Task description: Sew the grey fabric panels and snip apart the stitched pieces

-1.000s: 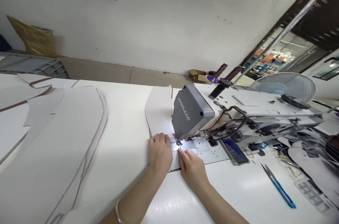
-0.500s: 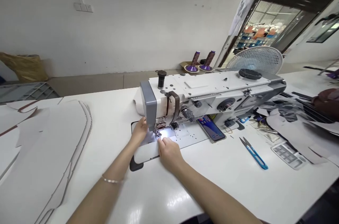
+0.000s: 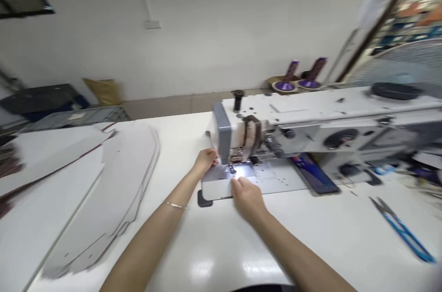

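The sewing machine (image 3: 238, 140) stands in front of me, its lamp lighting the metal needle plate (image 3: 265, 179). My left hand (image 3: 206, 159) is closed at the left of the machine head. Its fingers pinch the edge of a pale piece of material (image 3: 211, 141), which is mostly hidden behind the head. My right hand (image 3: 249, 195) lies in front of the presser foot (image 3: 232, 168), thumb and fingers pressed together at the plate's front part. Whatever is between those fingers is too small or hidden to name.
Pale cut panels (image 3: 127, 167) lie stacked on the left of the white table. To the right are a phone (image 3: 316, 174) and blue-handled thread snips (image 3: 402, 230). Purple-based thread cones (image 3: 286, 81) stand behind the machine, and a fan (image 3: 404, 64) is at the far right.
My view has swung left, so the machine and both hands appear farther right. The left hand stays beside the machine head and the right hand at the plate, both closed.
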